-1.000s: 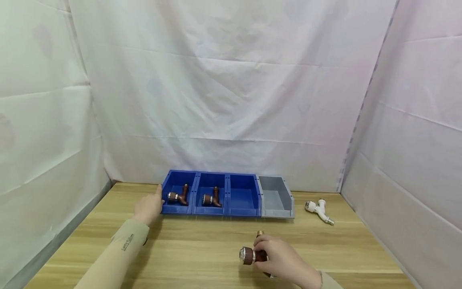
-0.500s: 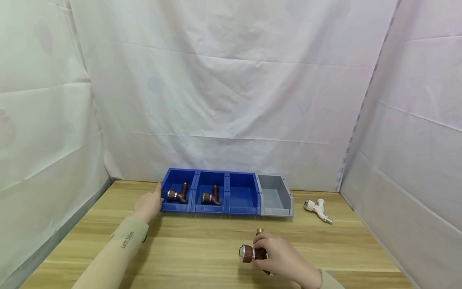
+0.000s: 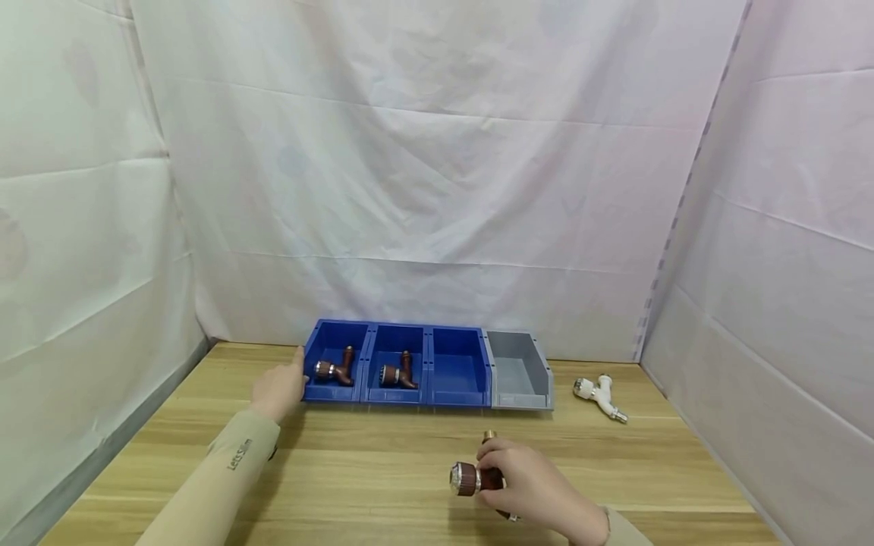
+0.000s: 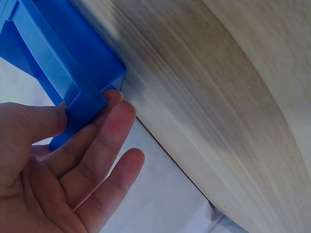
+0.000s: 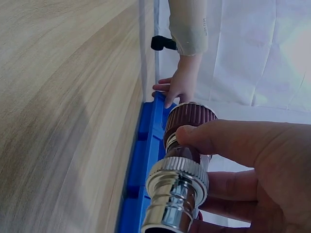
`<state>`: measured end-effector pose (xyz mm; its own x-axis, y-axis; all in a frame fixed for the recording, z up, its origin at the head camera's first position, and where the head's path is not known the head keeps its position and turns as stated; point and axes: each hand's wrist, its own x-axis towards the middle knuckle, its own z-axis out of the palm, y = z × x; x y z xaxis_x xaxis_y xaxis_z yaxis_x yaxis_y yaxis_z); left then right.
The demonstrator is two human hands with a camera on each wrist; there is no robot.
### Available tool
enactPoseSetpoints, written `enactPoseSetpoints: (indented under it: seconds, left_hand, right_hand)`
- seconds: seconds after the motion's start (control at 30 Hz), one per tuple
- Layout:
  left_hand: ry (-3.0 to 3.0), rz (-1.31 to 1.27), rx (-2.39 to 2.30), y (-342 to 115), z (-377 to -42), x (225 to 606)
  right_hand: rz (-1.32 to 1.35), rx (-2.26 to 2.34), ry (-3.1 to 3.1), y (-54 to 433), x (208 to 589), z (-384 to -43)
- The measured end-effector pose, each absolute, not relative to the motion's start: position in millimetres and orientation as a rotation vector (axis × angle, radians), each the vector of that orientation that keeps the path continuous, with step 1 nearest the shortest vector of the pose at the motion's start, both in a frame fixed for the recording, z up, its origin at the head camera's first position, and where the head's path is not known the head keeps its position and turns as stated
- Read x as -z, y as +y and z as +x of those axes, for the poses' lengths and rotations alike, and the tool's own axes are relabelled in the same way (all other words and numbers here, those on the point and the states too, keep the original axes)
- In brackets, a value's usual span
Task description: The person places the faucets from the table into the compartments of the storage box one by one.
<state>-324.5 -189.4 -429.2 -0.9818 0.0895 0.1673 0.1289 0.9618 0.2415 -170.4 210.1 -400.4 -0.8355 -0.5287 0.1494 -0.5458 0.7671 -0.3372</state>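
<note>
My right hand grips a dark brown tap with a ribbed knob and silver collar, held over the front of the table. In the right wrist view, the chrome hose end of this tap points toward the camera, with my thumb across the body. At the left end of the bin row, my left hand pinches the side of the leftmost blue bin, thumb at its rim and fingers along the outside. A brown tap lies in that bin, and another brown tap in the second blue bin.
A third blue bin and a grey bin, both without taps, continue the row to the right. On the wooden table, a white tap lies right of the grey bin. White cloth hangs behind and at both sides.
Both hands keep their holds, and the bins and taps stay in place. Only a slight shift of the head view shows.
</note>
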Motion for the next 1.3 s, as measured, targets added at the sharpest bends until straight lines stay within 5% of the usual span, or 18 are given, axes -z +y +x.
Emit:
enactPoseSetpoints:
  seconds: [1.3]
  left_hand:
    - [-2.967,-0.172,0.380,-190.9,-324.8,430.0]
  right_hand:
    - [0.886,-0.521,-2.872,206.2,392.5,-175.6]
